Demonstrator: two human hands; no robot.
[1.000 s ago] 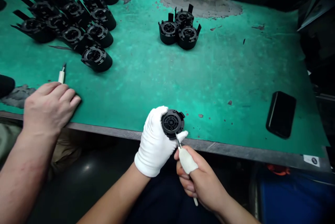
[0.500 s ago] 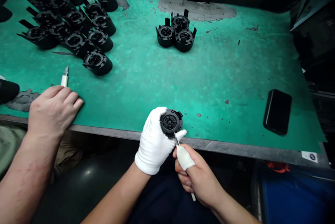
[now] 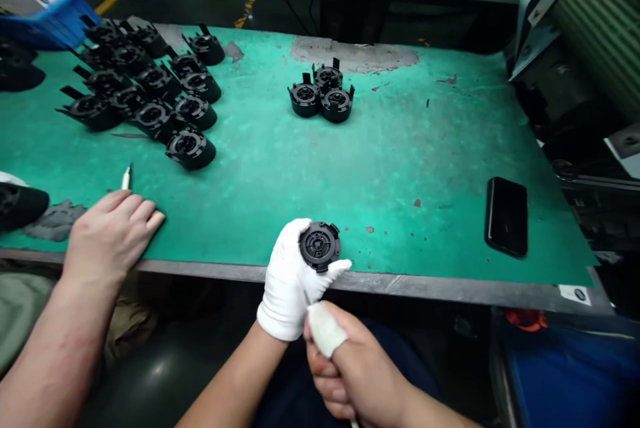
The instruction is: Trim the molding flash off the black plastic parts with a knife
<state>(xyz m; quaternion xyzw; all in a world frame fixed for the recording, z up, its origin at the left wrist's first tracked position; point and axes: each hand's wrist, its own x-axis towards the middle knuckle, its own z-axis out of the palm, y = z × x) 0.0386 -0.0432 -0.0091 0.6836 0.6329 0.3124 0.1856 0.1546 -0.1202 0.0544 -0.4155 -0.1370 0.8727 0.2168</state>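
A round black plastic part (image 3: pixel 320 247) is held in my left hand (image 3: pixel 290 285), which wears a white glove; its ribbed face is turned up. My right hand (image 3: pixel 345 361) is bare apart from a pale cover on the thumb and is closed round a thin knife (image 3: pixel 308 297). The blade points up over the glove, below the black part and apart from it. Part of the knife's handle shows beneath my fingers.
Several black cylindrical parts (image 3: pixel 190 148) stand at the left of the green mat (image 3: pixel 400 161), and three (image 3: pixel 336 105) stand further back. A phone (image 3: pixel 507 217) lies right. Another person's hand (image 3: pixel 113 231) holds a knife at left. A blue bin (image 3: pixel 50 21) stands back left.
My right hand has moved down and left, taking the blade away from the black part's edge. The view has tilted up, showing more behind the table.
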